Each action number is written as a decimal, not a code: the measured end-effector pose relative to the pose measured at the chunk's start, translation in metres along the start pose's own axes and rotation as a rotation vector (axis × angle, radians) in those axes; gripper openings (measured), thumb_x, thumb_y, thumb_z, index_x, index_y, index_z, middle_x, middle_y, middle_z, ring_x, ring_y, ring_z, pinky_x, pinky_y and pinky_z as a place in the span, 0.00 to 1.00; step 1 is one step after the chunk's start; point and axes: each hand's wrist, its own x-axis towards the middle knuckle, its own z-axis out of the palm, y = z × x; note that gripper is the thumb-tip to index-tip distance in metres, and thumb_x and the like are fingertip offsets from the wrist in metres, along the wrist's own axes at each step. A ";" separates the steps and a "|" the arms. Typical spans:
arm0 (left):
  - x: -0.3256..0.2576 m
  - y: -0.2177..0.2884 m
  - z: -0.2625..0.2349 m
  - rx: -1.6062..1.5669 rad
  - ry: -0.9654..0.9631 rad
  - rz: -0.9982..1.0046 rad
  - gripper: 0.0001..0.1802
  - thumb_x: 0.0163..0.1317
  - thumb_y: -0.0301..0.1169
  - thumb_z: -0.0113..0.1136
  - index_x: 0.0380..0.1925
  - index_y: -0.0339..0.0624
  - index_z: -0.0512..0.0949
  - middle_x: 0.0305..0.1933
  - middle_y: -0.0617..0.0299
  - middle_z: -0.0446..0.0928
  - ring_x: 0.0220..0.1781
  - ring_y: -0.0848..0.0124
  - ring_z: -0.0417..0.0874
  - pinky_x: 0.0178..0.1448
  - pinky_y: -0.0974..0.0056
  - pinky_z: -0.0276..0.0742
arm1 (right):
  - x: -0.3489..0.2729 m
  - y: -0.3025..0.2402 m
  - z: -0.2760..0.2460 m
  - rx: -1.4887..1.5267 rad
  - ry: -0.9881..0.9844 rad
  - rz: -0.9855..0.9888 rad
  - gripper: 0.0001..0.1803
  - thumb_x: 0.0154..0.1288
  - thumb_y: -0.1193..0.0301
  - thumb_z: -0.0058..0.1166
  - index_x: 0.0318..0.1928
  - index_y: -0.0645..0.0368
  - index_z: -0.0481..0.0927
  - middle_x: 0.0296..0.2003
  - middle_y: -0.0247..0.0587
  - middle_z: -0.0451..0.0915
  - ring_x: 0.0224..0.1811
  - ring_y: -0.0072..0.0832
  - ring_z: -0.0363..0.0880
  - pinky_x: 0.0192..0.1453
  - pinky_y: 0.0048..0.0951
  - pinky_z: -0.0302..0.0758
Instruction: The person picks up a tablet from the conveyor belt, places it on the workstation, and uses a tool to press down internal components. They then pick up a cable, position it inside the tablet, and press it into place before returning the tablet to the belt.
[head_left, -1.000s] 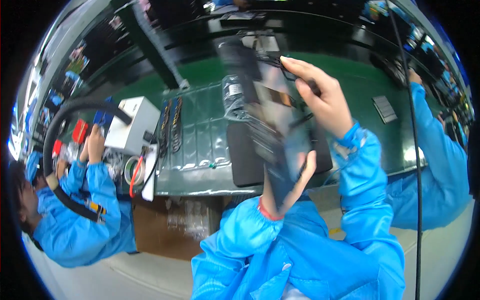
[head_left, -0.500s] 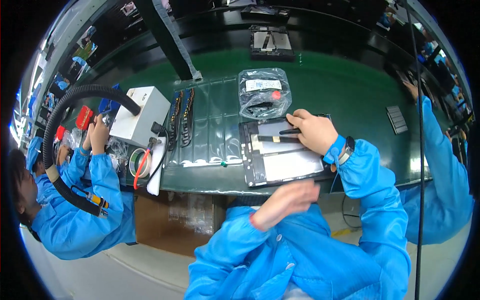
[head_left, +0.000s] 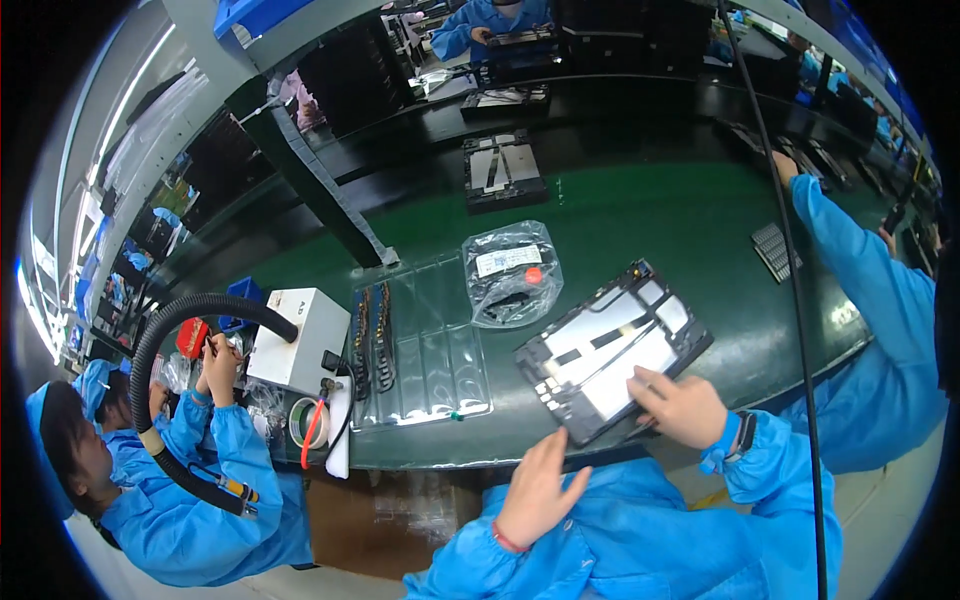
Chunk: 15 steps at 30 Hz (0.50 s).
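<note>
A flat, tablet-like device (head_left: 610,345) with a black frame and silver-white panels lies slanted near the bench's front edge. Dark strips run across its panels. My right hand (head_left: 685,408) grips its near right edge, with fingertips over the silver panel and the other fingers partly hidden below the edge. Just off the device's near left corner is my left hand (head_left: 540,492), open, thumb and fingers apart, holding nothing. Beyond the device sits a clear plastic bag (head_left: 513,275) with dark contents, a white label and a red dot.
Left on the green bench (head_left: 640,225) are a clear tray (head_left: 440,345), dark strips of parts (head_left: 372,335), a white box (head_left: 300,335) with a black hose (head_left: 150,350), and a tape roll (head_left: 308,424). A similar device (head_left: 503,170) lies farther back. Co-workers sit on both sides.
The device has turned, now slanting up to the right. My right hand has shifted from its upper part to its near edge. My left hand's fingers have spread. The view has tilted upward.
</note>
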 end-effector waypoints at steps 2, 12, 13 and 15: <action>0.033 0.009 0.014 -0.003 0.000 0.090 0.32 0.53 0.37 0.56 0.52 0.24 0.61 0.50 0.38 0.67 0.49 0.48 0.69 0.54 0.55 0.66 | -0.009 0.024 0.009 -0.127 0.066 0.099 0.22 0.48 0.67 0.54 0.48 0.55 0.73 0.48 0.39 0.73 0.18 0.28 0.75 0.23 0.26 0.72; 0.184 -0.018 0.015 -0.023 0.184 0.396 0.12 0.53 0.28 0.50 0.39 0.39 0.74 0.34 0.55 0.75 0.38 0.59 0.76 0.41 0.59 0.72 | 0.057 0.150 0.055 -0.211 0.188 0.438 0.30 0.43 0.76 0.57 0.52 0.48 0.70 0.52 0.33 0.70 0.29 0.36 0.78 0.33 0.32 0.76; 0.184 -0.019 0.017 -0.057 0.201 0.394 0.11 0.53 0.27 0.50 0.37 0.40 0.75 0.33 0.56 0.75 0.37 0.59 0.76 0.40 0.59 0.72 | 0.068 0.162 0.063 -0.214 0.189 0.428 0.30 0.43 0.76 0.57 0.52 0.48 0.70 0.52 0.33 0.70 0.29 0.36 0.78 0.33 0.32 0.76; 0.177 -0.024 0.023 -0.075 0.225 0.414 0.10 0.52 0.26 0.50 0.35 0.40 0.75 0.32 0.56 0.75 0.36 0.59 0.76 0.39 0.60 0.73 | 0.092 0.181 0.078 -0.188 0.308 0.504 0.29 0.45 0.76 0.57 0.51 0.46 0.70 0.52 0.31 0.70 0.32 0.37 0.78 0.35 0.34 0.76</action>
